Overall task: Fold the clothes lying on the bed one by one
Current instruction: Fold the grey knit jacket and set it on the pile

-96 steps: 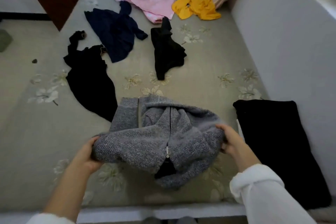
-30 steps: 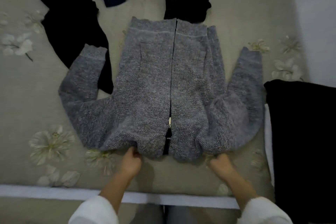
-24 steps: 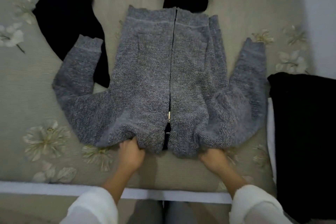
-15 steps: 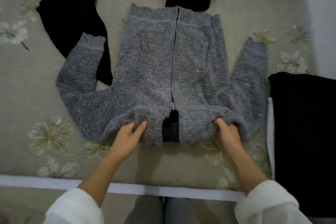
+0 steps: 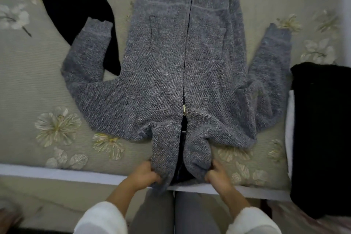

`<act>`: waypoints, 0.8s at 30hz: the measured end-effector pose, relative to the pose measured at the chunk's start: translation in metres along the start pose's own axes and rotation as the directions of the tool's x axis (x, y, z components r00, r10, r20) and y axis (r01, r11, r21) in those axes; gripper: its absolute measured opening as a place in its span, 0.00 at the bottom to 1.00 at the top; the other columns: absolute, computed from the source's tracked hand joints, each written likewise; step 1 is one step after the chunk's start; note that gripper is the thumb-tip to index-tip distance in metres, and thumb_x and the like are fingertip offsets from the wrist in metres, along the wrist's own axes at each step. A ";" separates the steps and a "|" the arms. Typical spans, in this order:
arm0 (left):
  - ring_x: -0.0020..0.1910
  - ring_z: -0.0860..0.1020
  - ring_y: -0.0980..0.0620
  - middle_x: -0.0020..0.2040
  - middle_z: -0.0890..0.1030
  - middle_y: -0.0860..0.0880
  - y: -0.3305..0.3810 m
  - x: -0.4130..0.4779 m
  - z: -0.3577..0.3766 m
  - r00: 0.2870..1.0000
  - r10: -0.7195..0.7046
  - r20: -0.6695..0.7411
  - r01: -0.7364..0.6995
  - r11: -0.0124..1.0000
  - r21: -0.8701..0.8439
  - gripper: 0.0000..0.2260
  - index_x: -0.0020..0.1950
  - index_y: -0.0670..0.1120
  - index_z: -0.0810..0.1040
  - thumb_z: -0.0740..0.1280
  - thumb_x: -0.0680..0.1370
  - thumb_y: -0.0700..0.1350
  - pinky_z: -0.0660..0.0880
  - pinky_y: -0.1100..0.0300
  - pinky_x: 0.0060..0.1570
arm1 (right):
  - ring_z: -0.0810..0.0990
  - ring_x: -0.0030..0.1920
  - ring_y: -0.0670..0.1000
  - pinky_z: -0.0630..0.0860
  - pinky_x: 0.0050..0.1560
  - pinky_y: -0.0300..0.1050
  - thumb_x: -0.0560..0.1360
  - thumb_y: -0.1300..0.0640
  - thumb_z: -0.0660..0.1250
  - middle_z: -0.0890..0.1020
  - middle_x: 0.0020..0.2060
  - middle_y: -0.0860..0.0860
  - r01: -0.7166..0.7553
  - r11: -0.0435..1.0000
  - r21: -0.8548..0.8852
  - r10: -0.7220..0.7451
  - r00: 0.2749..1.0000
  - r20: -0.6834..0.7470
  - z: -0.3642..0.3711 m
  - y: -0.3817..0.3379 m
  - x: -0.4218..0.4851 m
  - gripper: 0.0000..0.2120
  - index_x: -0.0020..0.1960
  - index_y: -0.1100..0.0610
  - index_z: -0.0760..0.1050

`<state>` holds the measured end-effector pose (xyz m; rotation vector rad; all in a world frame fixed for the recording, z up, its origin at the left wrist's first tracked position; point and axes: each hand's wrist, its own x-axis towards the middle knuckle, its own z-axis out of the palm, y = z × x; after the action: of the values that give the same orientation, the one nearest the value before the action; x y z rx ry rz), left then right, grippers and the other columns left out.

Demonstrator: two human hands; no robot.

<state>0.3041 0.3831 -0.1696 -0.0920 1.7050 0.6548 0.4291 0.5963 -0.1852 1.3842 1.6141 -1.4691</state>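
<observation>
Both left hand (image 5: pixel 147 175) and right hand (image 5: pixel 216 175) pinch the nubbly grey cardigan (image 5: pixel 171 74).

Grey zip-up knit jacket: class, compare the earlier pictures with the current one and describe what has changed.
The grey jacket, earlier bunched between both hands, now lies spread flat, sleeves out. The left hand and right hand have since gripped its neck edges and pulled them to the near edge of the bed. The folded black garment at right stayed put.

Grey zip cardigan (image 5: pixel 171 74) flat, sleeves spread
</observation>
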 end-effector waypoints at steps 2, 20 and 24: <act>0.36 0.76 0.53 0.35 0.78 0.51 0.006 -0.001 0.000 0.997 0.071 -0.001 -0.069 0.967 0.245 0.06 0.45 0.45 0.77 0.70 0.71 0.38 0.67 0.69 0.30 | 0.79 0.52 0.57 0.78 0.53 0.50 0.61 0.69 0.74 0.81 0.51 0.56 0.085 0.994 -0.065 -0.082 0.995 0.055 0.002 -0.001 -0.002 0.23 0.55 0.60 0.80; 0.46 0.83 0.47 0.48 0.84 0.43 0.142 -0.002 -0.086 0.958 0.282 -0.040 -0.075 0.112 -0.991 0.17 0.56 0.42 0.78 0.61 0.76 0.51 0.80 0.53 0.46 | 0.79 0.45 0.54 0.77 0.47 0.47 0.78 0.52 0.58 0.80 0.45 0.57 0.041 0.474 0.880 -0.136 0.990 0.027 -0.083 -0.162 0.011 0.12 0.50 0.59 0.76; 0.62 0.77 0.48 0.62 0.79 0.47 0.159 0.015 -0.079 0.926 0.255 -0.278 -0.365 0.417 -0.832 0.17 0.68 0.47 0.73 0.59 0.80 0.47 0.72 0.56 0.60 | 0.82 0.54 0.53 0.77 0.54 0.46 0.79 0.59 0.60 0.83 0.52 0.55 0.262 0.728 0.634 -0.249 0.962 -0.112 -0.065 -0.169 0.024 0.10 0.56 0.59 0.77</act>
<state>0.1663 0.4837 -0.1175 -0.5620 1.3079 1.8301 0.2815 0.6871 -0.1275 1.5579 1.3965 -2.3477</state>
